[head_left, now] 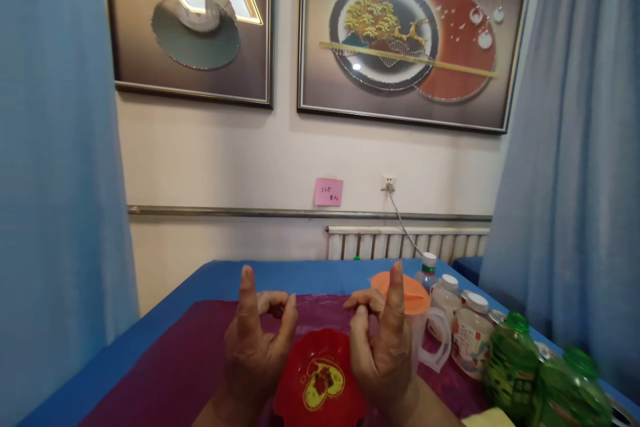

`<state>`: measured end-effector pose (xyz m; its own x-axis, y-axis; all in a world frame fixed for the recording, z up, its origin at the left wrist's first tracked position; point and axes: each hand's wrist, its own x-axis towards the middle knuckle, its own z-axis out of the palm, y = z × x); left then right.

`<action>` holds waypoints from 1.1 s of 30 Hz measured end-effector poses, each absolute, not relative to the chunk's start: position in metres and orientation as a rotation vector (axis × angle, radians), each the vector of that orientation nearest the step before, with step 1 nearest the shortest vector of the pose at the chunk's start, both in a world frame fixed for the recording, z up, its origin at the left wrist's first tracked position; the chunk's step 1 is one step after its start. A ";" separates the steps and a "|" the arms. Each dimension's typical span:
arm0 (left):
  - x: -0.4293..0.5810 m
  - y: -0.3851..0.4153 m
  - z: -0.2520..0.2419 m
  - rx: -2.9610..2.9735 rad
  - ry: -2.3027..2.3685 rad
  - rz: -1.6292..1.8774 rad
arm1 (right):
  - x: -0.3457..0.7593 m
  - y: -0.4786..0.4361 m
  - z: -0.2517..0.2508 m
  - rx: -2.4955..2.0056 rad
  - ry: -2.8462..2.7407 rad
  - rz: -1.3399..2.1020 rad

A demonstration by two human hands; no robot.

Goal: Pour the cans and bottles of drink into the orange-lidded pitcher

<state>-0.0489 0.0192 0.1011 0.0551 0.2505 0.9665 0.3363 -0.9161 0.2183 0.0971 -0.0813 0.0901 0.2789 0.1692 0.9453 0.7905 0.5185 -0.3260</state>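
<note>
My left hand (257, 343) is raised above the table, its index finger pointing up and the thumb and another finger curving towards each other. Nothing is in it. My right hand (385, 347) mirrors it to the right, index finger up, thumb raised and other fingers bent inward, also without anything held. Between and below both hands lies a red scalloped dish (327, 377) with a yellow heart-shaped print. Just behind my right hand stands a clear plastic pitcher (433, 343) with an orange lid, partly hidden by the hand.
A purple cloth (185, 347) covers part of the blue tabletop (230, 273). Along the right stand a white-capped bottle (429, 270), jars (471, 340) and green bottles (515, 360). A yellow item (489, 417) lies at the lower right. Blue curtains (55, 147) hang at both sides.
</note>
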 end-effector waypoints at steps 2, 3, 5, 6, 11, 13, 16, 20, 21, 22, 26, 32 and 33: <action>-0.049 0.024 0.095 -2.202 -0.549 -1.994 | 0.098 -0.075 0.084 -0.992 -1.188 -0.522; -0.049 0.026 0.090 -2.196 -0.519 -1.976 | 0.099 -0.072 0.080 -0.997 -1.173 -0.525; -0.052 0.033 0.080 -2.212 -0.507 -1.949 | 0.100 -0.067 0.072 -1.003 -1.177 -0.533; -0.053 0.037 0.075 -2.230 -0.556 -1.956 | 0.101 -0.065 0.070 -1.004 -1.188 -0.533; -0.059 0.069 0.069 -2.553 -1.366 -1.861 | 0.107 -0.064 0.069 -1.138 -1.173 -0.389; -0.060 0.077 0.072 -2.568 -1.508 -1.817 | 0.109 -0.065 0.071 -1.194 -1.144 -0.327; -0.060 0.077 0.073 -2.448 -1.475 -1.888 | 0.110 -0.065 0.070 -1.203 -1.140 -0.304; -0.056 0.072 0.063 -2.451 -1.366 -1.908 | 0.111 -0.061 0.059 -1.167 -1.181 -0.344; -0.055 0.072 0.060 -2.460 -1.337 -1.902 | 0.111 -0.060 0.056 -1.166 -1.195 -0.349; -0.053 0.072 0.057 -2.466 -1.310 -1.897 | 0.112 -0.059 0.053 -1.172 -1.204 -0.350; -0.048 0.070 0.049 -2.478 -1.225 -1.875 | 0.114 -0.057 0.046 -1.219 -1.177 -0.345; -0.044 0.068 0.041 -2.484 -1.124 -1.880 | 0.119 -0.057 0.041 -1.246 -1.179 -0.295; -0.044 0.067 0.040 -2.480 -1.128 -1.880 | 0.121 -0.057 0.040 -1.243 -1.178 -0.294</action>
<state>-0.0442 0.0675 0.0404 0.1287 0.6025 0.7877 0.4116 -0.7551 0.5103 0.1206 -0.0566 0.0400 0.4308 0.3984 0.8097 0.7324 0.3699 -0.5717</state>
